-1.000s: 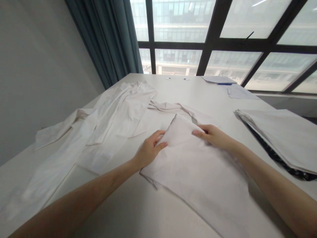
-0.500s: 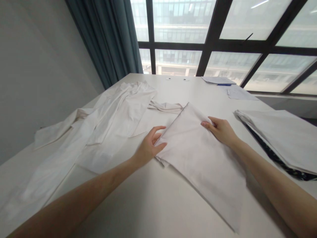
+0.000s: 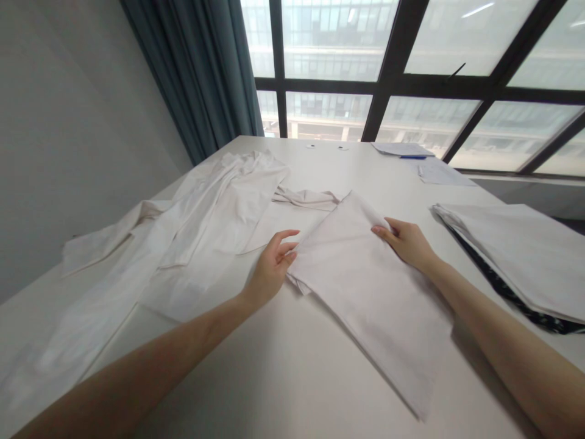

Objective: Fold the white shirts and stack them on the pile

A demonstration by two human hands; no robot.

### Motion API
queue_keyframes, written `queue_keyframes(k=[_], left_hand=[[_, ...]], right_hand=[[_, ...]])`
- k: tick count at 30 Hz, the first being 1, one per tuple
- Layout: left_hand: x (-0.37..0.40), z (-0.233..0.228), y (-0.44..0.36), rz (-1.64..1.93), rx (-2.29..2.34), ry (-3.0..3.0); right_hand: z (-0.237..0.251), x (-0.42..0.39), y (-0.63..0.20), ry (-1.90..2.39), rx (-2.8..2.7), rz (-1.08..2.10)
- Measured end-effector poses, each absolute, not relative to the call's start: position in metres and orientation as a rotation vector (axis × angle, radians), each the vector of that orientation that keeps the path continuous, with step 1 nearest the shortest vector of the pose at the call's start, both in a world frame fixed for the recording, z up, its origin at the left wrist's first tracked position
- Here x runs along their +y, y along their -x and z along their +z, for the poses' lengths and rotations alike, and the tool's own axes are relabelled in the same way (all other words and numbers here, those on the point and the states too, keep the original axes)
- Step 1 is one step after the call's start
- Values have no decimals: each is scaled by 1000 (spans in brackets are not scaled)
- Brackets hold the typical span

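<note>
A folded white cloth [image 3: 365,286] lies flat on the white table [image 3: 283,378], one corner pointing away from me. My left hand [image 3: 272,268] rests at its left edge with the fingers spread and fingertips touching the fabric. My right hand [image 3: 404,241] lies on its far right edge, fingers pressing the top layer near the corner. Neither hand lifts the cloth.
Loose white garments [image 3: 183,225] spread over the left half of the table. A stack of folded white cloths [image 3: 516,250] with a dark patterned layer underneath sits at the right. Papers and a blue pen [image 3: 414,157] lie near the window.
The folded cloth has slid away from me and turned a little. My right hand moved right and farther away with its edge, and my left hand opened at the left edge.
</note>
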State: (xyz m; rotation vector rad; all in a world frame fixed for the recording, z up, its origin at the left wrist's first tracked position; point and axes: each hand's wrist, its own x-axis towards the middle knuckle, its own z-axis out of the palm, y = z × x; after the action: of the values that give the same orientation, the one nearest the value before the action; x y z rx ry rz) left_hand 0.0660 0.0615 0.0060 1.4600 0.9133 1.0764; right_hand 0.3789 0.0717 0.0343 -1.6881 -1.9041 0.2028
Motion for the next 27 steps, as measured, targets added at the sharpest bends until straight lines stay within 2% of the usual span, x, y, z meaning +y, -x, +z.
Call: queue_keyframes(k=[8, 14, 27], left_hand=[[64, 6, -64, 1092, 985, -1481], [65, 4, -65, 1055, 942, -1402], [62, 9, -71, 1052, 891, -1308]], right_hand=[[49, 67, -376, 1653, -1853, 211], [77, 55, -382, 1619, -1854, 428], [88, 35, -438, 1938, -1497, 181]])
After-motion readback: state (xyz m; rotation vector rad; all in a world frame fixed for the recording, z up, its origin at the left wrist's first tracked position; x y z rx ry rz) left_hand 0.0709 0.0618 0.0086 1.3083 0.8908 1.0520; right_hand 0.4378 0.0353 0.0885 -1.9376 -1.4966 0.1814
